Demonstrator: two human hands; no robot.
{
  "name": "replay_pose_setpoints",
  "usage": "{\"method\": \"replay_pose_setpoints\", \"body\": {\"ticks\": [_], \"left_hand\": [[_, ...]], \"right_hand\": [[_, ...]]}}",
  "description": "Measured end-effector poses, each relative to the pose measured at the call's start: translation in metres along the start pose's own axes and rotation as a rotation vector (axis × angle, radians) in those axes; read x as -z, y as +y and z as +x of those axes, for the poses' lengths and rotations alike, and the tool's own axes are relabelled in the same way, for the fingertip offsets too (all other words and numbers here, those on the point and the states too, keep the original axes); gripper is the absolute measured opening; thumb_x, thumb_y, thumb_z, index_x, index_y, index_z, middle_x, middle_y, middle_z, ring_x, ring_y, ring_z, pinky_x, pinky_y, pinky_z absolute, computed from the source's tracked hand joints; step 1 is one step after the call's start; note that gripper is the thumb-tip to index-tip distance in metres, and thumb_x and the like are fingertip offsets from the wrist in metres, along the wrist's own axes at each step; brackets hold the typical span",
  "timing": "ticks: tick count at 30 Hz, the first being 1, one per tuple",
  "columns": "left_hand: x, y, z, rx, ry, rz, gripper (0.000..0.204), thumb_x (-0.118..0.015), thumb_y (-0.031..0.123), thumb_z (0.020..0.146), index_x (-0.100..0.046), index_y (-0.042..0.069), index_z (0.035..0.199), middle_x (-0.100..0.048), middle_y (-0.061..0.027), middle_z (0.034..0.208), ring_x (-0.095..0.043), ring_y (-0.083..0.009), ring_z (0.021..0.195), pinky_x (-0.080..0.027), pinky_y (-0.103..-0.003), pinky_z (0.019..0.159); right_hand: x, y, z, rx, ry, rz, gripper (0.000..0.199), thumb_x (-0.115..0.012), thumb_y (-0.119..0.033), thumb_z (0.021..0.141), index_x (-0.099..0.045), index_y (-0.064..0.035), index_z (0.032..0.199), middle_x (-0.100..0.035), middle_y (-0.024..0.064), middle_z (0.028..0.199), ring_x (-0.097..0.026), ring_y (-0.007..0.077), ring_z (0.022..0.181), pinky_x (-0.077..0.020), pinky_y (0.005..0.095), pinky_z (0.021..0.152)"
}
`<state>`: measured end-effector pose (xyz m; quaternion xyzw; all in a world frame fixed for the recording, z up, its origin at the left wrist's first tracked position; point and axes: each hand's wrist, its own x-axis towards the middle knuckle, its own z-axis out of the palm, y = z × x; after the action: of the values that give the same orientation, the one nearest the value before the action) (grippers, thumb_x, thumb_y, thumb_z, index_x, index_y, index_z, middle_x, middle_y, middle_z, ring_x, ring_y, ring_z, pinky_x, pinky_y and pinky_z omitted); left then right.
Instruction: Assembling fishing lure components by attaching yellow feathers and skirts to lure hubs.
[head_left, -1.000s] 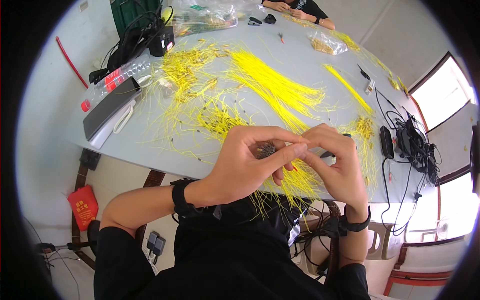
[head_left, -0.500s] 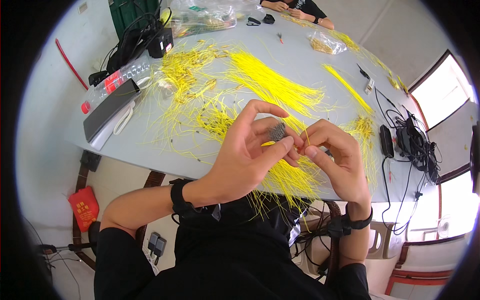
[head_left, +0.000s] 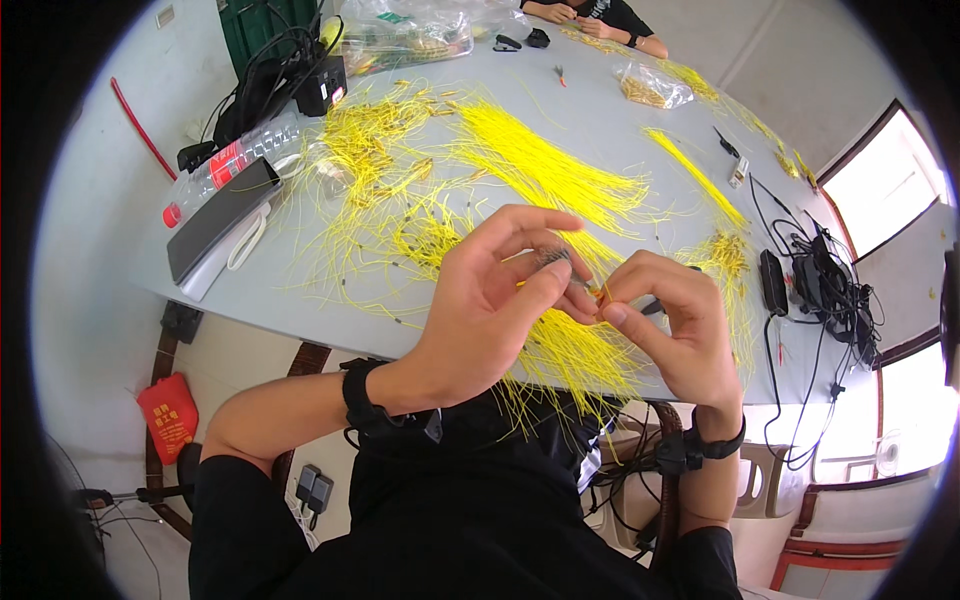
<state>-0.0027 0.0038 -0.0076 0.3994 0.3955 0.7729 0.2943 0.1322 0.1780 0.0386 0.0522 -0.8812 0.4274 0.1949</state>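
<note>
My left hand [head_left: 495, 300] is raised over the near edge of the grey table [head_left: 600, 120], its fingers pinched on a small dark part [head_left: 553, 257] and a thin yellow wire [head_left: 560, 345]. My right hand [head_left: 672, 325] faces it, thumb and forefinger pinched on the same yellow wire's end where the two hands meet. A fan of yellow wires hangs below both hands over the table edge. More yellow wires [head_left: 540, 165] lie spread in bundles across the table behind my hands.
A clear bottle with a red cap [head_left: 225, 170] and a flat grey device [head_left: 215, 225] lie at the left. Black cables and a charger [head_left: 800, 285] sit at the right edge. Another person's hands [head_left: 590, 15] work at the far end. Plastic bags [head_left: 650, 88] hold parts.
Both hands have lifted slightly and shifted; the left fingers have opened out around the dark part, and the fingertips now meet on the wire end.
</note>
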Motion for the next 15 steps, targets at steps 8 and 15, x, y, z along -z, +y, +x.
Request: {"method": "replay_pose_setpoints", "body": {"ticks": [8, 15], "left_hand": [[0.0028, -0.0045, 0.0018, 0.0, 0.038, 0.037, 0.022, -0.052, 0.0, 0.104, -0.058, -0.007, 0.124, -0.071, -0.0172, 0.113, -0.076, -0.0223, 0.101, -0.062, -0.034, 0.091], [0.003, -0.0063, 0.0019, 0.022, 0.024, 0.007, 0.016, -0.054, 0.0, 0.104, -0.059, -0.007, 0.118, -0.071, -0.0175, 0.111, -0.075, -0.021, 0.098, -0.062, -0.033, 0.089]], "right_hand": [[-0.0008, 0.0005, 0.0, 0.017, 0.003, -0.061, 0.009, -0.076, -0.001, 0.09, -0.069, 0.0039, 0.09, -0.07, 0.0116, 0.087, -0.067, 0.0241, 0.081, -0.0508, 0.0343, 0.076], [-0.0003, 0.0007, 0.0005, 0.022, 0.007, -0.08, 0.008, -0.076, -0.001, 0.089, -0.068, 0.0036, 0.089, -0.069, 0.0112, 0.086, -0.067, 0.0237, 0.08, -0.0505, 0.0337, 0.075]]}}
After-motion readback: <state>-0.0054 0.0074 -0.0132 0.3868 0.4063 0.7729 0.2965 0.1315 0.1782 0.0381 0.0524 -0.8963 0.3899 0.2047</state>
